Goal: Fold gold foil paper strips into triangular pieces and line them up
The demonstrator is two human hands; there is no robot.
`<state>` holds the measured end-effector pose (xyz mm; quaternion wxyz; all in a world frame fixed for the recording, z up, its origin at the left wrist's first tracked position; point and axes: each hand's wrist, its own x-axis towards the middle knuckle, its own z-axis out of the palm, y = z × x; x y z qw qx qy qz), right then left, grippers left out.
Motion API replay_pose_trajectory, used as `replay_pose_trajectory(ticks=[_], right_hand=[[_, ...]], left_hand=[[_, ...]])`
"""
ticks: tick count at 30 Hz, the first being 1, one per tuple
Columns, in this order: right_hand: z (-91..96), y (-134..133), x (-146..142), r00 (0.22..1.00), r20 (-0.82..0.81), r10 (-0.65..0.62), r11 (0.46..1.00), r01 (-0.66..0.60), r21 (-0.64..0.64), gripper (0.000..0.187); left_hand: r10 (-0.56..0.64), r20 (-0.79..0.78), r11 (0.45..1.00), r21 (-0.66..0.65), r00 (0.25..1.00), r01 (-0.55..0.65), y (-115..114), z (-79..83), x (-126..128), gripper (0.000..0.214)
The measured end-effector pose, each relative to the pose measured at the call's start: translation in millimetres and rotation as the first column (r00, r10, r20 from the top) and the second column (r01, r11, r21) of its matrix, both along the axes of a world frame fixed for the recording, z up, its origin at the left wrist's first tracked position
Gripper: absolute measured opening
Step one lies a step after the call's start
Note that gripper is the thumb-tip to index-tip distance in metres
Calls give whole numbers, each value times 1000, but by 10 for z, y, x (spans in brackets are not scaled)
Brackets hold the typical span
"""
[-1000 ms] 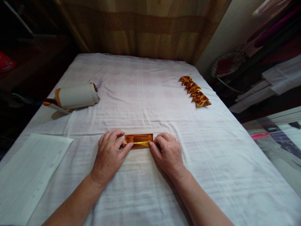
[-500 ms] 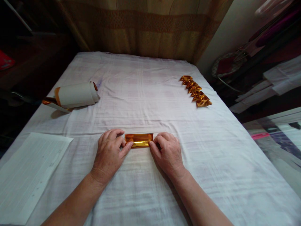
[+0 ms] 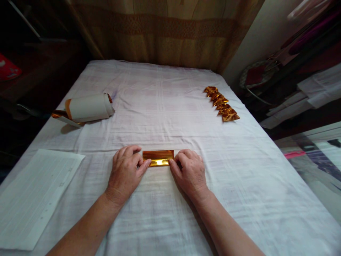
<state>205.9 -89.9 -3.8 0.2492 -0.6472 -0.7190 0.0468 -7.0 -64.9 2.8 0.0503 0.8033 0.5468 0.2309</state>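
Note:
A narrow strip of shiny gold foil paper point(image 3: 158, 158) lies flat on the white cloth point(image 3: 165, 106), folded lengthwise. My left hand point(image 3: 125, 174) pinches its left end between thumb and curled fingers. At the strip's right end my right hand point(image 3: 189, 172) does the same, thumb pressed on the near edge. Both hands rest on the cloth, fingers bent.
A row of several folded gold foil pieces point(image 3: 222, 105) lies at the far right of the cloth. At the left lies a roll of white-backed gold paper point(image 3: 86, 107). A white sheet point(image 3: 34, 195) sits at the near left. Clutter stands beyond the right edge.
The near edge of the foil strip has been rolled a little further up, so the strip looks narrower. Both hands stay at its ends.

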Motion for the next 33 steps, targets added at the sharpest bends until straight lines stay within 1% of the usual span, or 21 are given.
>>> replay_pose_trajectory(ticks=[5, 8, 11, 14, 18, 20, 24, 26, 28, 31, 32, 33], right_hand=[[-15, -6, -2, 999, -39, -1, 1000, 1, 14, 6], [-28, -4, -3, 998, -50, 38, 999, -37, 24, 5], [-36, 2, -4, 997, -53, 53, 999, -52, 15, 6], [-24, 6, -12, 998, -49, 50, 999, -49, 8, 7], [38, 0, -72, 1000, -10, 23, 1000, -23, -19, 6], [75, -4, -128, 999, 34, -13, 999, 14, -31, 10], [119, -8, -232, 991, 114, -71, 996, 75, -37, 30], [121, -11, -245, 990, 122, -75, 995, 82, -48, 32], [111, -18, -222, 993, 91, -70, 995, 76, -59, 25], [70, -29, -135, 999, -18, -35, 997, 34, -69, 7], [51, -31, -101, 998, -59, -12, 998, 8, -68, 4], [31, -33, -68, 995, -95, 12, 998, -18, -63, 7]], left_hand=[[11, -10, 1000, -3, 1000, -11, -4, -17, -2, 22], [20, -28, 1000, 21, 999, -20, -7, -34, 6, 12], [-2, -36, 1000, 16, 999, 3, -6, -29, 21, 5], [-25, -29, 1000, -10, 999, 24, -6, -9, 33, 6], [-22, -29, 1000, -20, 999, 21, -12, 6, 40, 6], [-22, -31, 1000, -20, 999, 21, -14, 6, 43, 7], [-24, -27, 1000, -19, 999, 24, -16, 5, 48, 8], [-24, -26, 1000, -15, 999, 24, -16, 5, 49, 8], [-25, -26, 1000, -12, 999, 25, -16, 4, 48, 8], [-28, -31, 1000, -10, 999, 27, -8, -2, 40, 8], [-28, -32, 1000, -8, 999, 28, -3, -5, 36, 8], [-29, -34, 1000, -6, 999, 29, 1, -7, 31, 8]])
